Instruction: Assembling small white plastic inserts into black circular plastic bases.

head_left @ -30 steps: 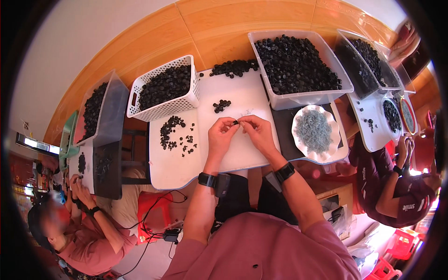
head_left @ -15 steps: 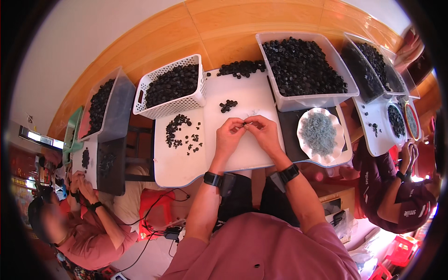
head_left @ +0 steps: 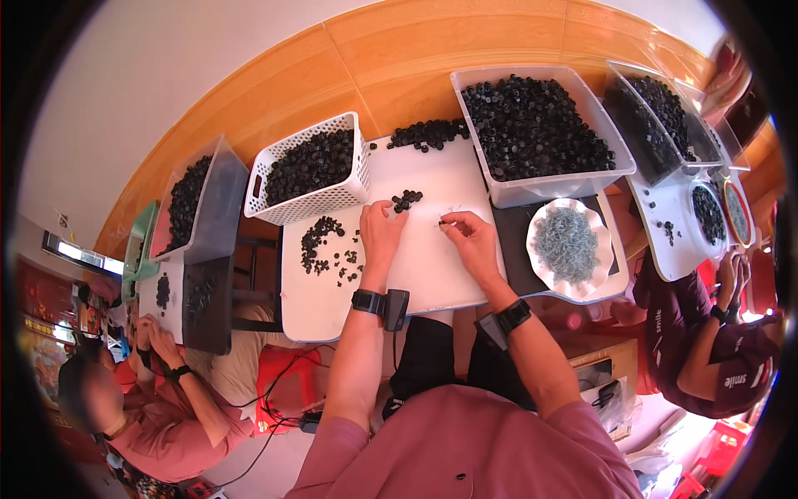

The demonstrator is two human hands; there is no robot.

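Observation:
My left hand (head_left: pixel 382 231) reaches up the white table to a small cluster of black round pieces (head_left: pixel 407 200). Its thumb and forefinger are apart beside the cluster, and nothing shows between them. My right hand (head_left: pixel 470 241) pinches a small black piece (head_left: pixel 442 223) between thumb and fingertips over the middle of the table. A few thin pale bits (head_left: pixel 453 209) lie just beyond that hand. Left of my left hand, small black parts (head_left: pixel 318 244) are scattered on the white table top (head_left: pixel 307 303).
A white perforated basket (head_left: pixel 359 179) and a clear bin (head_left: pixel 532 190), both filled with black pieces, stand at the back. More black pieces (head_left: pixel 430 133) are heaped between them. A scalloped white dish (head_left: pixel 540 268) of thin greyish pieces sits right. Other people work on both sides.
My hands, together before, have separated. The left has moved left and forward to the cluster; the right has shifted slightly right and holds a small black piece.

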